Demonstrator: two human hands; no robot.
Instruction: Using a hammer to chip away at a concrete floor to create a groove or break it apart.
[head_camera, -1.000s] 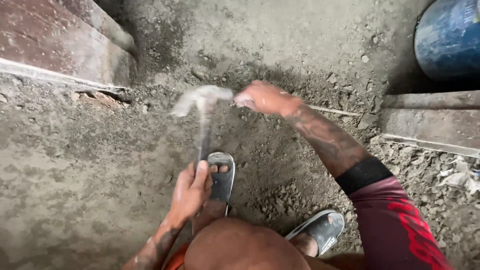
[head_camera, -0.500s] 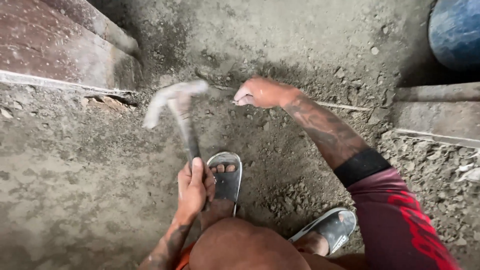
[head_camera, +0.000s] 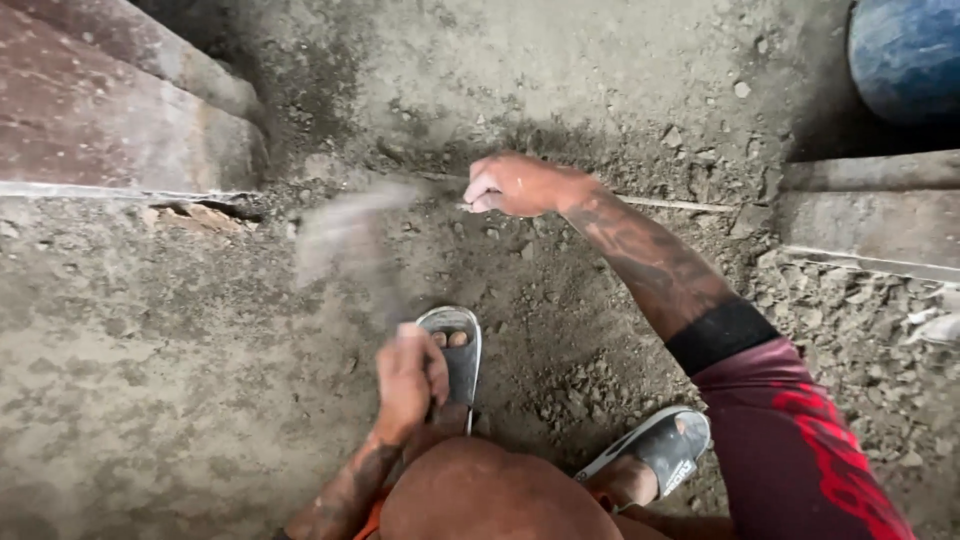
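A person crouches over rough concrete ground (head_camera: 150, 400), two grey sandals visible: one (head_camera: 455, 350) at lower centre, the other (head_camera: 655, 450) to its right. The left hand (head_camera: 408, 378), fist closed, grips one hammer (head_camera: 345, 235), whose motion-blurred head shows left of centre, above that fist. Further up, the right hand (head_camera: 515, 185) pinches with curled fingers a small object too blurred to identify, just right of the hammer head. One wooden beam (head_camera: 110, 130) fills the upper left; one blue drum (head_camera: 905, 55) sits upper right.
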